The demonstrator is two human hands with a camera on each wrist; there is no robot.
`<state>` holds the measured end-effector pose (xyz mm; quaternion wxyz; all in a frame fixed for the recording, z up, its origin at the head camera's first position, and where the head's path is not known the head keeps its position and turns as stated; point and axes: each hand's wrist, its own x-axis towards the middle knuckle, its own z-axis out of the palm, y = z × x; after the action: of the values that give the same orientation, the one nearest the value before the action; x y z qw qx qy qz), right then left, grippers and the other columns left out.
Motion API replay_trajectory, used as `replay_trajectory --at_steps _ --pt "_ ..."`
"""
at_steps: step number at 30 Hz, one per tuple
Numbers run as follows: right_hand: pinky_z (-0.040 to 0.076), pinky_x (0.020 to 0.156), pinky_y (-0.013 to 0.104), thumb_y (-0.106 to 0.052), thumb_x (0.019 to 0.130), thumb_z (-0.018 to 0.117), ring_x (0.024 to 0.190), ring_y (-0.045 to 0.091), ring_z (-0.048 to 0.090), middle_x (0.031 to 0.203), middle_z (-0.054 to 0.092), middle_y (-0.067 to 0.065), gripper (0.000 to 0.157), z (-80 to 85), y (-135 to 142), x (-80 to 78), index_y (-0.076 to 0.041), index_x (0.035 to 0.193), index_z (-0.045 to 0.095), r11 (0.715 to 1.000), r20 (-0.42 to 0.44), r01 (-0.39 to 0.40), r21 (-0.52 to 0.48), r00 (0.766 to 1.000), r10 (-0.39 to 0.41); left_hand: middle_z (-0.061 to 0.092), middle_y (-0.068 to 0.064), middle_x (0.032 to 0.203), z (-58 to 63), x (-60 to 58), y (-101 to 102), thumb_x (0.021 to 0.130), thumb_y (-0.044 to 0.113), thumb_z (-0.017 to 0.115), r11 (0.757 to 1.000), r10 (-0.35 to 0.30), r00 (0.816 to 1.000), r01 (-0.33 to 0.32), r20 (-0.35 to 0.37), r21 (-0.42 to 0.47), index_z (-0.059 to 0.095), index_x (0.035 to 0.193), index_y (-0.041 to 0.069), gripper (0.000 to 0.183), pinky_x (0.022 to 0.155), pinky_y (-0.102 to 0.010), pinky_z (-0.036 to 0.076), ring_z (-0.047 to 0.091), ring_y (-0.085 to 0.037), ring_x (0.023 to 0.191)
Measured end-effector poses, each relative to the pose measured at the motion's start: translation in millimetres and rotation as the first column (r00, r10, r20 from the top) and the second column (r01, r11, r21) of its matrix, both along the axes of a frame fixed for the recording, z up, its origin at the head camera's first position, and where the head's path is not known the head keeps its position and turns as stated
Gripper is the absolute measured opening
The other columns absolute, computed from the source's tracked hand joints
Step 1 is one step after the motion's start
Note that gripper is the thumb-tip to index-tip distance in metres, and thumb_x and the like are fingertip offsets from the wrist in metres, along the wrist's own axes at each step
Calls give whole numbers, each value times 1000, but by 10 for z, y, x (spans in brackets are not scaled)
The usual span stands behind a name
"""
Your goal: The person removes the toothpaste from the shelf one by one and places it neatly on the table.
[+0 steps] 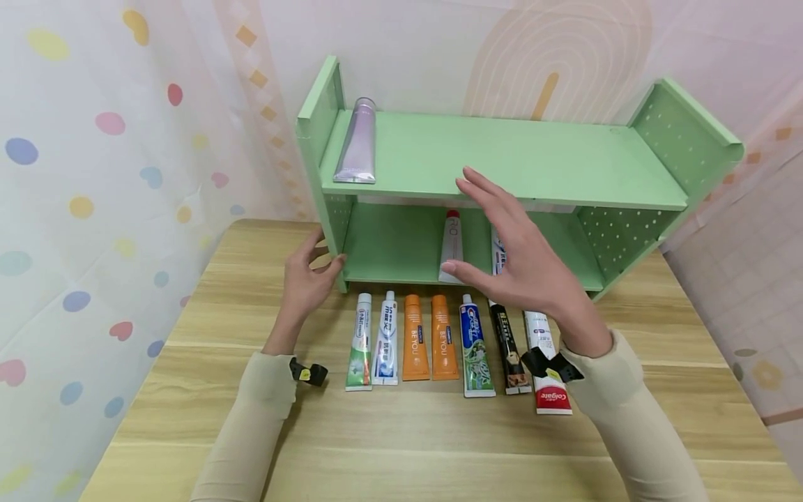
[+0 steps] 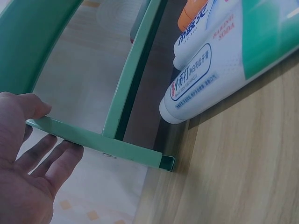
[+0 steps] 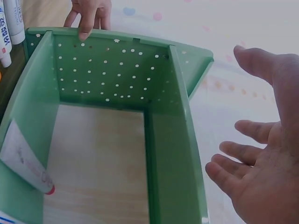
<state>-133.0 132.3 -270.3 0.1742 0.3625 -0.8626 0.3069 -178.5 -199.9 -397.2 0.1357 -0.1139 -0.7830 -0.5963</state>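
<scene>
A two-tier green shelf (image 1: 533,157) stands on the wooden table. My left hand (image 1: 307,273) grips the front edge of its left side panel (image 2: 98,142), thumb on one face and fingers on the other. Held up before the shelf, my right hand (image 1: 523,254) has its fingers extended and thumb spread, with nothing in it. A lilac tube (image 1: 359,143) lies at the left end of the upper tier. On the lower tier are a pale tube with a red cap (image 1: 452,244) and a white-and-blue tube (image 1: 498,254), mostly hidden behind my right hand.
Several toothpaste tubes lie in a row before the shelf: a green-and-white one (image 1: 360,341), a white-and-blue one (image 1: 387,341), two orange ones (image 1: 415,338), a blue-green one (image 1: 477,348), a black one (image 1: 509,348) and a red-and-white Colgate one (image 1: 552,397). A patterned curtain (image 1: 125,139) hangs behind.
</scene>
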Motion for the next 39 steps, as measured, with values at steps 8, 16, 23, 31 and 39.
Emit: replay_trajectory --at_steps 8,16,23,31,39 --pt "30 130 56 -37 86 82 159 20 19 172 19 1 97 91 -147 -114 -17 163 28 999 -10 -12 31 1000 12 51 -20 150 -230 -167 -61 95 -2 66 1000 11 1000 -10 -6 4 46 154 8 63 94 -30 62 61 -43 126" --pt "21 134 52 -45 86 81 161 22 10 173 16 3 99 175 -298 -214 -17 163 27 996 -40 -3 87 999 6 53 -18 149 -253 -187 -66 94 1 67 1000 15 1000 -15 -21 6 48 153 12 63 93 -30 63 62 -41 125" --pt "20 135 49 -53 88 77 162 21 2 175 7 0 101 263 -456 -293 -20 165 21 987 -8 9 161 1000 -8 49 -30 148 -53 -51 2 94 -4 64 1000 7 1000 -7 -11 11 46 152 1 61 95 -36 62 59 -52 125" --pt "23 135 48 -63 86 73 162 15 -4 175 1 0 105 321 -655 -417 -23 166 18 973 10 34 230 999 -37 50 -29 148 19 11 17 94 -5 64 1000 9 1000 -9 9 15 46 152 1 62 94 -33 62 58 -53 125" --pt "19 136 44 -63 87 72 162 20 -3 175 -1 4 106 372 -833 -560 -19 166 16 952 30 33 304 999 -44 49 -28 150 13 17 7 94 -3 65 1000 15 1000 -15 21 -5 45 154 4 63 95 -31 62 59 -50 126"
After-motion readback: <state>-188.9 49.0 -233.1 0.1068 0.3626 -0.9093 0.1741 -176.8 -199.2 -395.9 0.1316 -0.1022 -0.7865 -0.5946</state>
